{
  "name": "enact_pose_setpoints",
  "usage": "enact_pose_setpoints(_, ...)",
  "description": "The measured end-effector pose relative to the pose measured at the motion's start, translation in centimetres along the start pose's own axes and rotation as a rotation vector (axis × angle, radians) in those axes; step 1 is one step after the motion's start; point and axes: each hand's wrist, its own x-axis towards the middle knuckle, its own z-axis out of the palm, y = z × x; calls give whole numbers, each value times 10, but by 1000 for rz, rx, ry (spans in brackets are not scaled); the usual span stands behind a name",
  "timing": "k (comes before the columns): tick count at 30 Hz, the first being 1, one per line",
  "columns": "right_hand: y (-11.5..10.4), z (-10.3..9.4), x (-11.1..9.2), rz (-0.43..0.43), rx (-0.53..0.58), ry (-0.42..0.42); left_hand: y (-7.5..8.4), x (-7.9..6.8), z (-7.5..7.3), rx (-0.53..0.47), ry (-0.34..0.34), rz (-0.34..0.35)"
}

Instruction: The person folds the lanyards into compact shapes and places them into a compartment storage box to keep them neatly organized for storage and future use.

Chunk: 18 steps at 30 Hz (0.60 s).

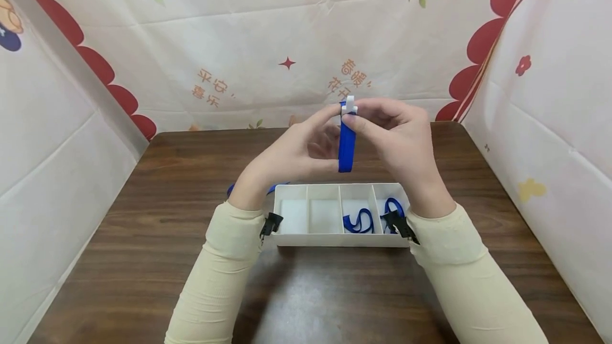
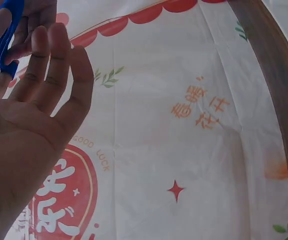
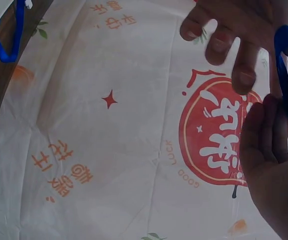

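Note:
A folded blue strap [image 1: 346, 147] with a white plastic clip [image 1: 350, 104] at its top is held upright above the tray. My left hand [image 1: 298, 150] holds the strap between index finger and thumb, the index near the clip and the thumb at the lower end. In the left wrist view, the other fingers of this hand stand apart from the blue strap [image 2: 9, 37]. My right hand [image 1: 406, 139] pinches the strap just below the clip with thumb and fingers. The blue strap [image 3: 287, 70] shows as a narrow loop in the right wrist view.
Below the hands, a white divided tray [image 1: 334, 240] stands on the wooden table [image 1: 334, 296]. Its two right compartments contain blue straps, one a curled strap [image 1: 359, 222]. Another blue strap [image 1: 230, 190] lies behind the left wrist. Printed cloth [image 1: 287, 31] walls surround the table.

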Motion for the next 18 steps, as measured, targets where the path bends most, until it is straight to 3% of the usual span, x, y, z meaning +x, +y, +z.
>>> enact_pose_setpoints(3,1,3,-2,-27,19,31,-1,-2,1,-41,6,17)
enact_pose_setpoints(7,2,1,-3,-3,69,4,-3,-3,0,-114,21,16)
enact_pose_setpoints(12,2,-1,-4,18,160,-112,-8,-7,-1,-228,113,-6)
enact_pose_setpoints(18,2,-5,-5,8,104,-259,-14,-8,1,-368,208,104)
